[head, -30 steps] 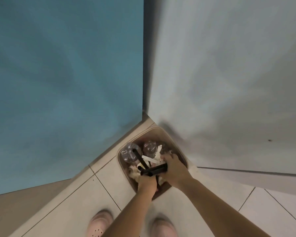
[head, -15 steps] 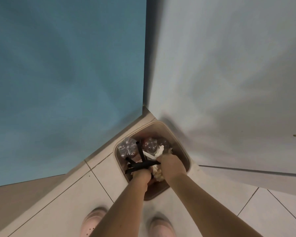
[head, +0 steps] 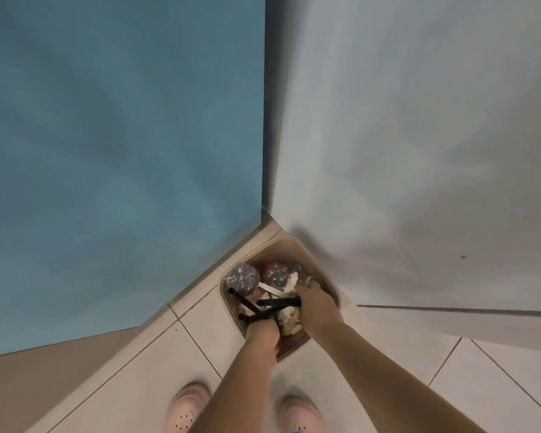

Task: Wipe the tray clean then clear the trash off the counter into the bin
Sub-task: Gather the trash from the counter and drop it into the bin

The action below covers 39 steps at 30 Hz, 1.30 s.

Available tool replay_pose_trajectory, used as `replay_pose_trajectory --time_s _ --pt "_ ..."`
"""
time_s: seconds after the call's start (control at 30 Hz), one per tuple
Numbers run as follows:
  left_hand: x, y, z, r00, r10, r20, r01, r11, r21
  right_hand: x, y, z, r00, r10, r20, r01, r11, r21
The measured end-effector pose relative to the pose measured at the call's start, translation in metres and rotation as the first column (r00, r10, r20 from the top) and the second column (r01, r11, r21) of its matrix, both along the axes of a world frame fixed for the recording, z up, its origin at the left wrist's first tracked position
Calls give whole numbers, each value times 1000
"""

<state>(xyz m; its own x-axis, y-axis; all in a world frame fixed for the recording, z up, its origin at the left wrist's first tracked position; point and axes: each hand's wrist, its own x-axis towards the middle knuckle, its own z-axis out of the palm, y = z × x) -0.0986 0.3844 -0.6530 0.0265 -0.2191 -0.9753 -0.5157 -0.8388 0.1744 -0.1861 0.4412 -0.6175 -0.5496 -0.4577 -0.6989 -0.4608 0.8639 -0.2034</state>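
bin (head: 294, 345) stands on the tiled floor (head: 156, 364), tucked into the corner where the blue wall (head: 122, 120) meets the white wall (head: 419, 135). it is nearly full: two domed cups (head: 242, 278) lie at its far side. both hands are low over the opening. the left hand (head: 261, 334) is fisted round the ends of crossed black straws (head: 256, 309); the right hand (head: 316, 304) curls round another straw's end, and whether it also pinches the crumpled paper (head: 289, 323) under it i cannot tell. this looks like the binning step, at the drop. next, both fists need to loosen so the straws fall inside the rim rather than across it.
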Motion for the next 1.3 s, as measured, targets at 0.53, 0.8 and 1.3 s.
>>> replay_pose_trajectory --time_s 0.53,0.8,1.3 --pt "47 -32 348 725 -677 129 639 590 -494 28 -40 294 977 154 -150 -184 958 -219" --pt "112 -49 550 718 -628 299 614 369 -698 68 -68 506 953 250 -172 -298 877 -377" --pt "275 -170 708 955 -272 115 209 344 -915 190 -202 670 905 373 -203 -396 568 -722"
